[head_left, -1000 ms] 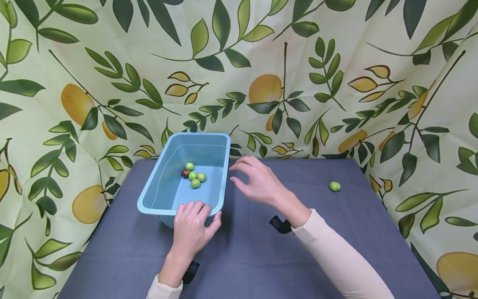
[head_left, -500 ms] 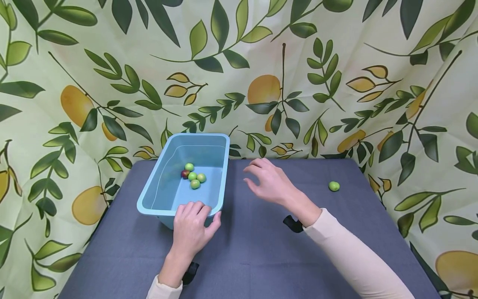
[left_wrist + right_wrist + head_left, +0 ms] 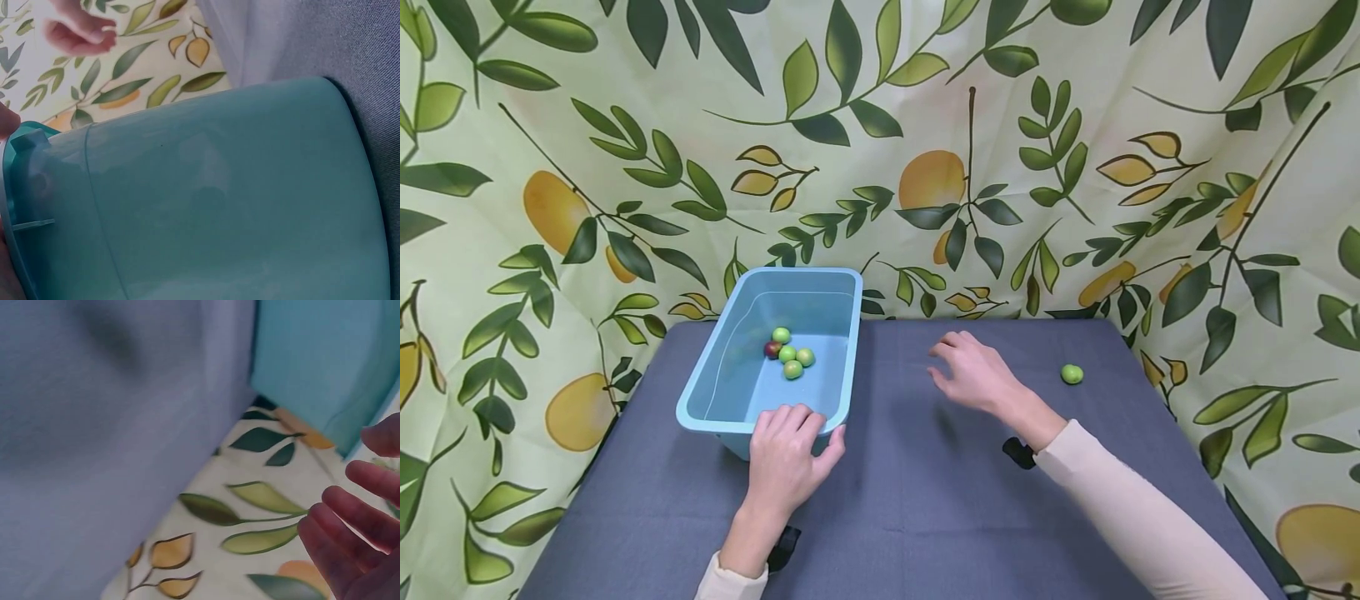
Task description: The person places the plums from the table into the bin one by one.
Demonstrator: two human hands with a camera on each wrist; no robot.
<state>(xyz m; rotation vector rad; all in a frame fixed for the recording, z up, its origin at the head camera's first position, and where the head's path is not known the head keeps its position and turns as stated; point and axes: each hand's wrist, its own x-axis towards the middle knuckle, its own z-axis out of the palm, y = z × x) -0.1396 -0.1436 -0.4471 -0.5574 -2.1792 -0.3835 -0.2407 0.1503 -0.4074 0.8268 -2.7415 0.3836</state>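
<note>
A light blue plastic tub (image 3: 707, 371) stands on the left half of the table. Several small round green fruits (image 3: 787, 354) and a dark red one (image 3: 772, 349) lie together on its floor. My left hand (image 3: 786, 454) grips the tub's near rim, and the left wrist view shows the tub's outer wall (image 3: 212, 187) close up. To the right of the tub, my right hand (image 3: 976, 372) hovers above the table with relaxed, slightly bent fingers and nothing in them. In the right wrist view its fingers (image 3: 350, 515) are apart. Another small green fruit (image 3: 1072, 374) lies alone farther right.
A dark grey-blue cloth covers the table (image 3: 910, 508). Behind it and along both sides hangs a pale curtain (image 3: 850, 158) printed with leaves and orange fruit. Each wrist wears a black strap (image 3: 1019, 452).
My right hand has moved right, away from beside the tub's rim and towards the lone green fruit. The left hand, the tub and the fruits have stayed where they were.
</note>
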